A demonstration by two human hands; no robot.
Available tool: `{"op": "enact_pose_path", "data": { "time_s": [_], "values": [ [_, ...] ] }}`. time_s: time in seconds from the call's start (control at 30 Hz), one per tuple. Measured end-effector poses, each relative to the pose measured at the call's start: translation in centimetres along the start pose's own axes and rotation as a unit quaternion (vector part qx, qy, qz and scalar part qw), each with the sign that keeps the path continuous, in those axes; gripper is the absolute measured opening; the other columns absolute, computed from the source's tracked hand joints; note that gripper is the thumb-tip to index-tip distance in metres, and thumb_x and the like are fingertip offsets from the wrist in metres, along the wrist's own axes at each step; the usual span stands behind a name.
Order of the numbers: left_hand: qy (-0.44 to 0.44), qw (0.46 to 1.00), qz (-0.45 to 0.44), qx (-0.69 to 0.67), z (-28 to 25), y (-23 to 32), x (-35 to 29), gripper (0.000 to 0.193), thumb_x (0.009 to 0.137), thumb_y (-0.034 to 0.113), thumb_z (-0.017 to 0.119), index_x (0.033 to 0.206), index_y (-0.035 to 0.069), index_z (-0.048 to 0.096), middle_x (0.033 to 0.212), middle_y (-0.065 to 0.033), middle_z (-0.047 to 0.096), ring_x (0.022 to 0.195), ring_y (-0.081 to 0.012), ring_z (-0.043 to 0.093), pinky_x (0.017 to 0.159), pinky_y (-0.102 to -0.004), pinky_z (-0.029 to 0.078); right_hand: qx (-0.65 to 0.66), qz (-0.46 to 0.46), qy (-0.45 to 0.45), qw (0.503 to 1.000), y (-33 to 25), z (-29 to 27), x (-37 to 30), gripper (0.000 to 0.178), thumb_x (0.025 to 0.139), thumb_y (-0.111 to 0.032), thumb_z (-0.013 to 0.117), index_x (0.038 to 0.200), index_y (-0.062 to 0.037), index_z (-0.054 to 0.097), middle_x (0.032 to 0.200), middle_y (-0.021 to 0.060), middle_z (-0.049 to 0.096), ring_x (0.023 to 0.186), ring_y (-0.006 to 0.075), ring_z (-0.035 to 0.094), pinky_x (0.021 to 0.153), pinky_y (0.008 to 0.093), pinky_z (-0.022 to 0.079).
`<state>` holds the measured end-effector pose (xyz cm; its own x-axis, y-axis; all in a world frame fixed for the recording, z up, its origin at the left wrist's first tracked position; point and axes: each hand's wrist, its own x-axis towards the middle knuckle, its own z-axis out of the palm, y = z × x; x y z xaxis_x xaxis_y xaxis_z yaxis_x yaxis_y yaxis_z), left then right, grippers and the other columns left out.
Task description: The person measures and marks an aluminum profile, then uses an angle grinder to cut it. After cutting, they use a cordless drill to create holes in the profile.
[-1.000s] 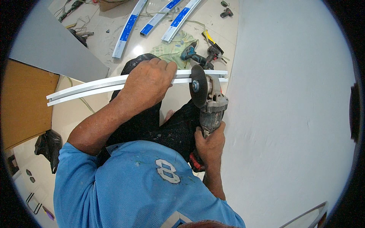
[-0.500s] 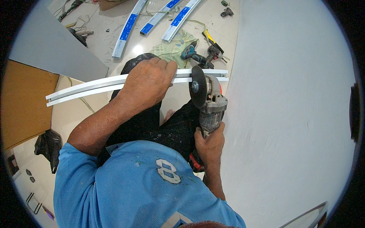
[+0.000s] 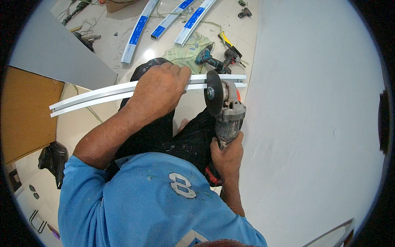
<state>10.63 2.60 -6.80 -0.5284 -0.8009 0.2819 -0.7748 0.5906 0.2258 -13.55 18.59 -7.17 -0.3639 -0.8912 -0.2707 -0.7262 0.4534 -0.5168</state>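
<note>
A long white channel rail (image 3: pixel 98 95), with a grooved grey middle, lies crosswise in front of me above my knees. My left hand (image 3: pixel 161 88) is closed around it, a little right of its middle. In my right hand (image 3: pixel 228 154) is a worn angle grinder (image 3: pixel 230 113), gripped by its body with the head pointing away from me. The grinder's dark cutting disc (image 3: pixel 213 92) stands on edge across the rail, near the rail's right end. Whether the disc is spinning or has cut in, I cannot tell. A red part shows at the grinder's rear, below my hand.
Beyond the rail lie a teal cordless drill (image 3: pixel 209 58), another power tool (image 3: pixel 233 56), a yellow-and-black tool (image 3: pixel 228 43) and a pale green cloth (image 3: pixel 191 47). Several blue-labelled rails (image 3: pixel 138 35) lie farther off. A white wall (image 3: pixel 312 123) stands at right, a brown panel (image 3: pixel 31 113) at left.
Hardly anything differs. The rail, both hands and the grinder hold almost the same place, with only a very slight shift.
</note>
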Motion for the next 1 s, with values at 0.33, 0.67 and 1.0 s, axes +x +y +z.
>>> {"op": "enact_pose_path", "data": {
  "time_s": [0.33, 0.67, 1.0],
  "values": [
    [0.012, 1.000, 0.001, 0.007, 0.39, 0.19, -0.15, 0.018, 0.091, 0.011, 0.077, 0.101, 0.002, 0.065, 0.091, -0.0161, 0.072, 0.091, -0.0337, 0.075, 0.081, -0.0471, 0.062, -0.003, 0.017, -0.007, 1.000, -0.15, -0.08, 0.16, 0.067, 0.093, -0.021, 0.082, 0.142, 0.0062, 0.045, 0.112, 0.0389, 0.074, 0.109, 0.0577, 0.075, 0.094, 0.0604, 0.060],
    [0.004, 1.000, 0.003, 0.016, 0.51, 0.41, -0.23, 0.016, 0.092, 0.009, 0.075, 0.102, 0.002, 0.066, 0.091, -0.0155, 0.072, 0.091, -0.0329, 0.075, 0.081, -0.0464, 0.062, -0.009, 0.008, -0.009, 1.000, 0.23, -0.02, 0.27, 0.070, 0.093, -0.023, 0.082, 0.142, 0.0075, 0.043, 0.112, 0.0389, 0.075, 0.108, 0.0566, 0.075, 0.093, 0.0598, 0.060],
    [0.015, 1.000, 0.002, 0.021, 0.62, 0.58, -0.35, 0.015, 0.091, 0.008, 0.074, 0.102, 0.002, 0.065, 0.090, -0.0154, 0.071, 0.091, -0.0330, 0.075, 0.080, -0.0461, 0.061, -0.003, 0.004, -0.004, 1.000, 0.68, 0.25, 0.38, 0.067, 0.093, -0.023, 0.082, 0.141, 0.0060, 0.044, 0.110, 0.0385, 0.075, 0.108, 0.0570, 0.075, 0.093, 0.0598, 0.060]
  ]
}}
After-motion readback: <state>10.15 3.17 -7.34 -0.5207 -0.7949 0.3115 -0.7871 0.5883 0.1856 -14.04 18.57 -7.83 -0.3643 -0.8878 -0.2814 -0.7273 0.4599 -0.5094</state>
